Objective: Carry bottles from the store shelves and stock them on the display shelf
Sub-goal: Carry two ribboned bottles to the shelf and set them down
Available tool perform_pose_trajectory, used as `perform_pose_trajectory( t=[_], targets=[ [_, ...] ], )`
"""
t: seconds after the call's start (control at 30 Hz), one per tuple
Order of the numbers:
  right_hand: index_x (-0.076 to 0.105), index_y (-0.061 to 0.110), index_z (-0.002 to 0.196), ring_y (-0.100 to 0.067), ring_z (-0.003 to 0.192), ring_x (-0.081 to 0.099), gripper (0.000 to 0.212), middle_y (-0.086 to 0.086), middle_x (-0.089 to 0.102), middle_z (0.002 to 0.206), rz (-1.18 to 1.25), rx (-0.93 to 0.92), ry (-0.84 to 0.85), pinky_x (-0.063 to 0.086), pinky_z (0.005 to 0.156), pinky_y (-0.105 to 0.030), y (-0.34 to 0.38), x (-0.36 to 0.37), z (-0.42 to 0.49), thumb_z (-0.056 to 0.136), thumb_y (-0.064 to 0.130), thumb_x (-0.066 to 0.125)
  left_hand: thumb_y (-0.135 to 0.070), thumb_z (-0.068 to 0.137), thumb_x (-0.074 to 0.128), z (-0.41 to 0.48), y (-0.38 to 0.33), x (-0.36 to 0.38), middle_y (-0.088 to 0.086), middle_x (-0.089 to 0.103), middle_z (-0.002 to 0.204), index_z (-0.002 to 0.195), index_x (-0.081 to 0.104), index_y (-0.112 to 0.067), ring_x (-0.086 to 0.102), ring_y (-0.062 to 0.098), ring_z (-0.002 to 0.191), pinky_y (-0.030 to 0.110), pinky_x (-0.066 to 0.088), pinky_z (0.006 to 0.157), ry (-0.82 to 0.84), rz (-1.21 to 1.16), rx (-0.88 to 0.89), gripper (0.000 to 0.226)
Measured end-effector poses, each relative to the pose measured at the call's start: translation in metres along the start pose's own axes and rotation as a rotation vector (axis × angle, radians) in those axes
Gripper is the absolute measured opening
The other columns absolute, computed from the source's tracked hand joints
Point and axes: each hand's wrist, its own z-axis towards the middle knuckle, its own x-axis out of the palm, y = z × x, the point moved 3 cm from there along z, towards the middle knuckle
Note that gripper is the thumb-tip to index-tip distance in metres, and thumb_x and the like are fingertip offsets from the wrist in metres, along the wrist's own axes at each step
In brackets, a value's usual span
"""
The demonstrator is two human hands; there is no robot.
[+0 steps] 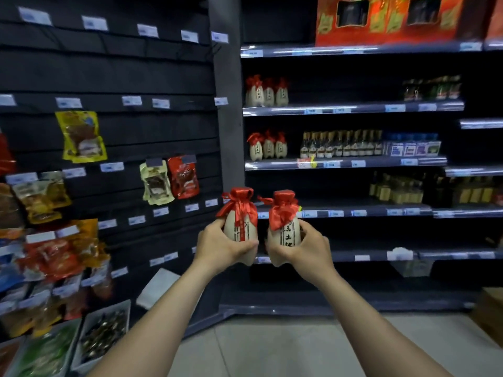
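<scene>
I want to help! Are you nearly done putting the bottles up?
Partly. Six cream ceramic bottles with red cloth tops already stand on two shelves. The left hand and right hand each hold one more bottle. The shelf in front is bare at its left end.

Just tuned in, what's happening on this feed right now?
A person stands in a store aisle holding two cream bottles with red cloth tops, one in the left hand and one in the right hand. The left bottle and the right bottle are both upright, held out in front of the shelves. Matching bottles already stand in groups of three on two higher shelves. Neither held bottle has been set down yet.
</scene>
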Motion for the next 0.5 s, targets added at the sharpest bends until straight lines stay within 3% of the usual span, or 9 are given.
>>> perform_pose_trajectory(
  t=[0.13, 0.23, 0.5],
  targets=[
    [0.068, 0.035, 0.091, -0.004, 0.064, 0.074, 0.034, 0.014, 0.076, 0.076, 0.01, -0.02, -0.032, 0.056, 0.05, -0.019, -0.053, -0.006, 0.11, 0.066, 0.049, 0.089, -0.052, 0.046, 0.094, 0.107, 0.016, 0.067, -0.023, 0.075, 0.08, 0.092, 0.071, -0.031, 0.072, -0.004, 0.07, 0.02, 0.058, 0.056, -0.005, -0.011, 0.033, 0.056],
    [0.068, 0.038, 0.092, -0.004, 0.07, 0.073, 0.034, 0.016, 0.075, 0.08, -0.023, -0.039, -0.032, 0.061, 0.056, -0.025, -0.087, -0.012, 0.197, 0.067, 0.05, 0.088, -0.052, 0.047, 0.094, 0.189, 0.021, 0.111, -0.025, 0.075, 0.083, 0.093, 0.07, -0.032, 0.072, -0.004, 0.073, 0.018, 0.058, 0.059, -0.006, -0.026, 0.042, 0.056],
    [0.07, 0.038, 0.091, 0.005, 0.068, 0.071, 0.043, 0.021, 0.075, 0.078, -0.016, -0.054, -0.013, 0.054, 0.052, -0.014, -0.153, -0.035, 0.395, 0.053, 0.039, 0.089, -0.047, 0.048, 0.093, 0.365, 0.01, 0.202, -0.032, 0.072, 0.08, 0.094, 0.07, -0.029, 0.07, -0.008, 0.071, 0.007, 0.05, 0.054, -0.037, 0.0, 0.073, 0.054]
  ],
)
